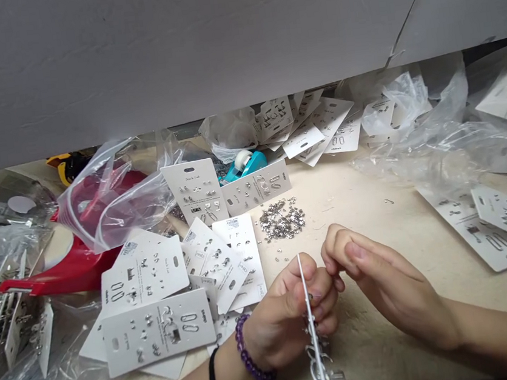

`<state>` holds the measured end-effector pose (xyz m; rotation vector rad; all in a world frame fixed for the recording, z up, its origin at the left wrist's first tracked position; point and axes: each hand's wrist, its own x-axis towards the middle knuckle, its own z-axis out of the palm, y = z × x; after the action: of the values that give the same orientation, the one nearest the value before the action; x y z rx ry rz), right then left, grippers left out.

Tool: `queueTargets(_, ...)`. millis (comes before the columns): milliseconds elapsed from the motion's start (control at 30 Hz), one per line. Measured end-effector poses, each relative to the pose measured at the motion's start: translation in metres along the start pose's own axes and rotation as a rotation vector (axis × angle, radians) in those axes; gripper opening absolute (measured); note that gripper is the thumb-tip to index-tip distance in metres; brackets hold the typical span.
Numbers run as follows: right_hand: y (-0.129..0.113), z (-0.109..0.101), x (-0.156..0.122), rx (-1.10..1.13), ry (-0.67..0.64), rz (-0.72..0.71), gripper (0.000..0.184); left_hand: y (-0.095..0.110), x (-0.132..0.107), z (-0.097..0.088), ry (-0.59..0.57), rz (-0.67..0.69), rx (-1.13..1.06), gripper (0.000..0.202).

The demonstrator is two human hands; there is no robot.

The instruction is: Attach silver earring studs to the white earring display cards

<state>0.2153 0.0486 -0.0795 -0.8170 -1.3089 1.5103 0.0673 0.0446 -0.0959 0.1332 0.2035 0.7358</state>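
My left hand (290, 314) grips a white earring card (314, 341) held edge-on to the camera, with small metal pieces hanging on it. A purple bead bracelet and a black band circle that wrist. My right hand (373, 277) is pinched closed right beside the card's upper edge, fingertips touching the left hand; what it pinches is too small to make out. A small heap of tiny silver earring parts (282, 218) lies on the tabletop just beyond both hands.
White earring cards (156, 298) lie piled at left, more at the back (314, 125) and right (500, 226). A red object under a clear plastic bag (103, 201), a teal tape dispenser (245, 163), crumpled plastic bags (429, 127) and a grey board overhead (218, 41).
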Motion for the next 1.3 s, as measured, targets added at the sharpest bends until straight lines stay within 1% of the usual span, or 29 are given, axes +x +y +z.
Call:
queueTargets(133, -0.002, -0.003, -0.001, 0.034, -0.042, 0.066, 0.029, -0.001, 0.0, -0.003, -0.006, 0.008, -0.014, 0.007)
queueTargets(267, -0.006, -0.005, -0.001, 0.001, -0.077, 0.128, 0.024, -0.001, 0.0, -0.002, -0.02, 0.016, -0.034, 0.013)
queueTargets(367, -0.008, -0.005, 0.001, -0.042, -0.034, 0.14, 0.021, 0.002, -0.001, 0.002, -0.012, 0.013, -0.032, 0.01)
queueTargets(467, -0.008, -0.001, 0.003, -0.069, 0.008, 0.155, 0.018, 0.003, -0.001, 0.004, 0.026, 0.019, -0.022, 0.011)
queueTargets(633, -0.006, 0.007, -0.002, -0.067, 0.014, 0.111, 0.007, 0.002, -0.003, 0.0, 0.066, 0.016, -0.047, 0.01)
queueTargets(733, -0.003, 0.011, -0.004, -0.089, 0.038, 0.066, 0.007, 0.001, -0.003, -0.002, 0.074, 0.005, -0.048, 0.014)
queueTargets(933, -0.001, 0.011, -0.004, -0.165, -0.001, -0.053, 0.008, 0.002, -0.002, 0.0, 0.156, -0.037, -0.042, 0.021)
queueTargets(1133, -0.001, 0.012, -0.003, -0.169, 0.015, -0.074, 0.01, 0.001, -0.002, -0.003, 0.129, -0.03, -0.037, 0.016)
queueTargets(1300, -0.002, 0.012, -0.004, -0.154, 0.01, -0.076, 0.009, 0.001, -0.002, -0.001, 0.174, -0.03, -0.027, 0.021)
